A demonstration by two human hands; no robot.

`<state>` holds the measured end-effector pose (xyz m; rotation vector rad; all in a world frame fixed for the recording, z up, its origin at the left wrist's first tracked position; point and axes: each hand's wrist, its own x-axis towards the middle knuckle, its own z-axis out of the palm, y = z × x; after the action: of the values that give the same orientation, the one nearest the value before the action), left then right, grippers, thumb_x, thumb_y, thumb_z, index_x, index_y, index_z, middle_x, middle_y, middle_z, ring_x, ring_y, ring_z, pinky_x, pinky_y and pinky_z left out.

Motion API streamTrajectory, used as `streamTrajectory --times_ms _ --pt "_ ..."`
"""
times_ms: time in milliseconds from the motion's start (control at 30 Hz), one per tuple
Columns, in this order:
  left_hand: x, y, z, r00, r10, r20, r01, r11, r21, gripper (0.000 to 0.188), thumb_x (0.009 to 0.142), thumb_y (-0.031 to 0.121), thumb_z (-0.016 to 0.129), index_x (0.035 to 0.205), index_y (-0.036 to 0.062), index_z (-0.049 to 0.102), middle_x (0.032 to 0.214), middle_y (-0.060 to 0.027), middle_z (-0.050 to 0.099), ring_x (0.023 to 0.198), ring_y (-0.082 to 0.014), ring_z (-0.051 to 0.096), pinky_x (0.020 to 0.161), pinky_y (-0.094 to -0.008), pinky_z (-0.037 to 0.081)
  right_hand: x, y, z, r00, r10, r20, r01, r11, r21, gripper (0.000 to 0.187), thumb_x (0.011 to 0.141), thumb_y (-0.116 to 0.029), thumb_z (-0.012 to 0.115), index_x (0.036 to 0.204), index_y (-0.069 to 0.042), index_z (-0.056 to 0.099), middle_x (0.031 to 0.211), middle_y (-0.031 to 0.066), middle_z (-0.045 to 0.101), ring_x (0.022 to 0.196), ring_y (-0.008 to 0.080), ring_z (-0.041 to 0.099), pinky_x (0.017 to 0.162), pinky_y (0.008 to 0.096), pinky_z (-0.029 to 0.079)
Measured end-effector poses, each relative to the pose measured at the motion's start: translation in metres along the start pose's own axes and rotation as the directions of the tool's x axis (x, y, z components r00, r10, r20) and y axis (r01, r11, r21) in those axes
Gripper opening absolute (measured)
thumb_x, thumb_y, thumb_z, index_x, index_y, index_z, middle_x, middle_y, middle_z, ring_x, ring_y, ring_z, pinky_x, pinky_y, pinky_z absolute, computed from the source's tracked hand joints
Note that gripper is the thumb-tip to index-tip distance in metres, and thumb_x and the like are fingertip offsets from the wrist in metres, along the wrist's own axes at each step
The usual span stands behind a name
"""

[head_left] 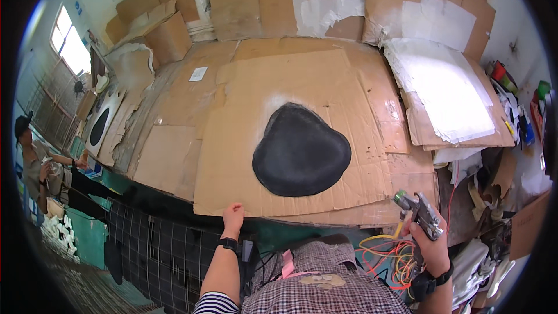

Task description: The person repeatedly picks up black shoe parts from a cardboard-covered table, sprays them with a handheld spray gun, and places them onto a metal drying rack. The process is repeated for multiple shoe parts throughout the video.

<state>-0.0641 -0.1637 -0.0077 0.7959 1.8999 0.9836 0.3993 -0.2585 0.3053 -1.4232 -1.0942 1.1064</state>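
A black, rounded three-lobed pad (302, 150), like a seat cushion, lies on a large cardboard sheet (238, 134) in front of me. My right hand (430, 244) grips a metal spray gun (423, 216) beyond the sheet's near right corner. Its greenish nozzle end points up and left, and a yellow hose (381, 236) hangs from it. My left hand (233, 219) is at the sheet's front edge, its fingers curled closed. Whether they pinch the edge or anything small cannot be made out. Neither hand touches the black pad.
Upright cardboard panels (232, 0) line the back. A white-covered board (444, 93) stands at the right. Orange and yellow hoses (401, 259) coil below the spray gun. A wire rack (168, 250) is at lower left. Another person (43, 163) is at far left, near another black pad (100, 127).
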Motion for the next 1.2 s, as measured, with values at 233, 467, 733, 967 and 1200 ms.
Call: streamTrajectory --times_ms 233,467,733,967,1200 --pt "0.045 0.012 0.046 0.994 0.105 -0.008 -0.103 0.989 0.108 0.022 0.085 0.011 0.058 0.103 0.0012 0.065 0.077 -0.0054 0.064 0.074 -0.0157 0.062 0.069 -0.0293 0.049 -0.016 0.009 -0.047 0.967 0.162 0.198 -0.131 0.978 -0.161 0.045 0.084 -0.005 0.067 0.125 0.004 0.051 0.09 0.0044 0.063 0.082 0.0101 0.06 0.074 0.0265 0.05" --pt "0.048 0.07 0.103 0.976 0.218 -0.027 -0.187 0.888 0.42 0.036 0.079 0.009 0.059 0.114 0.002 0.061 0.096 -0.014 0.067 0.088 -0.0261 0.064 0.081 -0.0355 0.05 0.026 0.006 -0.032 0.969 0.018 0.245 -0.036 0.997 0.067 0.054 0.083 -0.005 0.069 0.132 0.001 0.046 0.09 0.0044 0.062 0.081 0.0104 0.059 0.074 0.0255 0.049" --pt "0.05 0.075 0.129 0.963 0.246 -0.114 -0.142 0.814 0.563 0.042 0.08 0.01 0.059 0.121 0.0021 0.058 0.117 -0.019 0.061 0.108 -0.0369 0.059 0.093 -0.0427 0.047 0.024 0.014 -0.058 0.94 0.072 0.332 -0.016 0.985 -0.17 0.047 0.08 -0.002 0.068 0.124 0.001 0.053 0.089 0.0027 0.064 0.08 0.0096 0.058 0.075 0.0256 0.048" --pt "0.039 0.094 0.134 0.972 0.192 -0.134 -0.077 0.802 0.592 0.027 0.08 0.01 0.06 0.105 0.0021 0.064 0.113 -0.0191 0.061 0.104 -0.0353 0.06 0.089 -0.0419 0.049 0.026 0.007 -0.061 0.907 0.016 0.421 0.071 0.979 -0.19 0.05 0.079 -0.002 0.069 0.126 0.0 0.053 0.085 0.0027 0.064 0.075 0.0096 0.058 0.069 0.0248 0.048" --pt "0.057 0.08 0.14 0.947 0.217 -0.237 -0.152 0.952 0.265 0.009 0.075 0.004 0.063 0.084 0.0022 0.064 0.093 -0.0147 0.063 0.083 -0.0305 0.061 0.079 -0.0387 0.05 0.011 0.02 -0.088 0.946 0.128 0.298 -0.091 0.987 -0.134 0.049 0.078 -0.001 0.069 0.124 0.002 0.052 0.086 0.0039 0.063 0.077 0.0095 0.059 0.069 0.025 0.049"
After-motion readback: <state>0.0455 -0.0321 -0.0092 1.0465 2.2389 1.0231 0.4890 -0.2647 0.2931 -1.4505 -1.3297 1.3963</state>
